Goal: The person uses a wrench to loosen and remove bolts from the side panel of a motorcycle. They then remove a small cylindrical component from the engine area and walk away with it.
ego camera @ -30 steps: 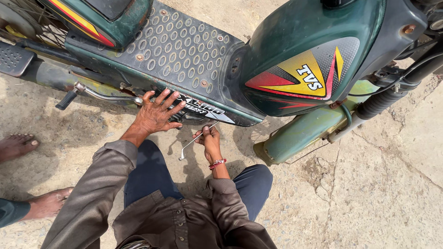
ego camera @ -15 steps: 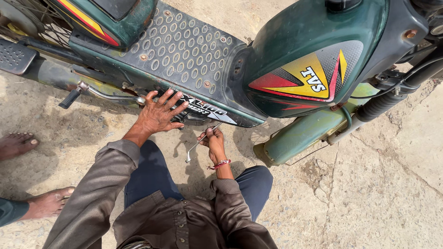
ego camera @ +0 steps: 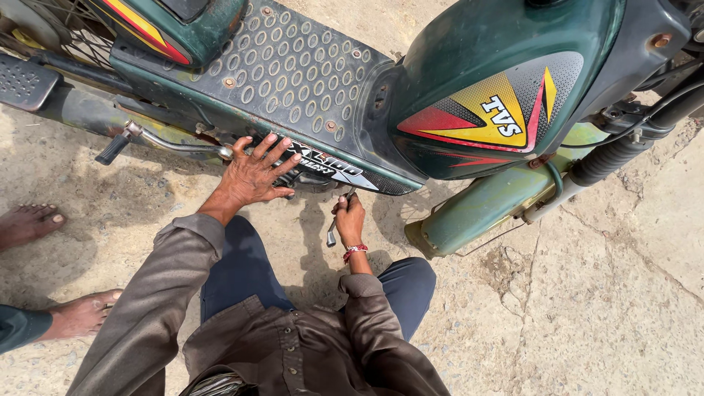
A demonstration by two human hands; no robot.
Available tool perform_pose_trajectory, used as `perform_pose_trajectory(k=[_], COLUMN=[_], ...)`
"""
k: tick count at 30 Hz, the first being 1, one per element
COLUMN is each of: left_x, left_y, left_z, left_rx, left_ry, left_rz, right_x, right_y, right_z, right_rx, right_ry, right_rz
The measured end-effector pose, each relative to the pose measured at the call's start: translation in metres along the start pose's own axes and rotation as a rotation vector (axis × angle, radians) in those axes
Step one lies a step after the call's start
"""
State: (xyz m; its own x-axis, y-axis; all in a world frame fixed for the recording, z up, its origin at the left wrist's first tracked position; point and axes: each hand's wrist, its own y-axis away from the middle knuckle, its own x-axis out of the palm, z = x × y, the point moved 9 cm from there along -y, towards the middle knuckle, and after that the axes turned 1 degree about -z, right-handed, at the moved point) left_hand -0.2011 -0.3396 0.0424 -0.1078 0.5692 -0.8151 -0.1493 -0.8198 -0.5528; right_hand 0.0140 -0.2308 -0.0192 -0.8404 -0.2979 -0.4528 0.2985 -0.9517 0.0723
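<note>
Right hand (ego camera: 350,218) fingers grip a slim metal spanner (ego camera: 336,224); left hand (ego camera: 253,174) spreads open on the green moped (ego camera: 308,81).

green moped (ego camera: 499,44), red wristband (ego camera: 355,251), brown sleeves (ego camera: 169,293)

The green moped (ego camera: 469,95) is cut off by the top, left and right edges; its wheels and handlebar lie outside the picture. The head of the metal spanner (ego camera: 336,220) runs up under the footboard (ego camera: 293,66), so the fastener it meets cannot be seen. The right hand (ego camera: 350,218) wraps the spanner's shaft, covering its middle. The left hand (ego camera: 253,174) presses the footboard's lower edge; what lies beneath its palm is hidden. Two bare feet (ego camera: 29,220) of another person are cropped by the left edge. The wearer's lower body is cut off at the bottom.
</note>
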Motion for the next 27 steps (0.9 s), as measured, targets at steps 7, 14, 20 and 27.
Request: perform_pose_trajectory(k=[7,14,20,27], left_x=[0.001,0.004,0.006,0.005], left_y=[0.0,0.001,0.003,0.005], left_z=[0.0,0.002,0.001,0.001], left_rx=[-0.004,-0.002,-0.005,-0.006], left_ry=[0.024,0.002,0.013,0.017], left_rz=[-0.012,-0.007,-0.012,-0.021], right_x=[0.026,0.02,0.052,0.063], right_y=[0.002,0.012,0.023,0.015], right_z=[-0.012,-0.031,-0.012,-0.007], right_rx=[0.222,0.228,0.47,0.467], right_ry=[-0.382,-0.415,-1.174,-1.398], right_rz=[0.114,0.118,0.463,0.517])
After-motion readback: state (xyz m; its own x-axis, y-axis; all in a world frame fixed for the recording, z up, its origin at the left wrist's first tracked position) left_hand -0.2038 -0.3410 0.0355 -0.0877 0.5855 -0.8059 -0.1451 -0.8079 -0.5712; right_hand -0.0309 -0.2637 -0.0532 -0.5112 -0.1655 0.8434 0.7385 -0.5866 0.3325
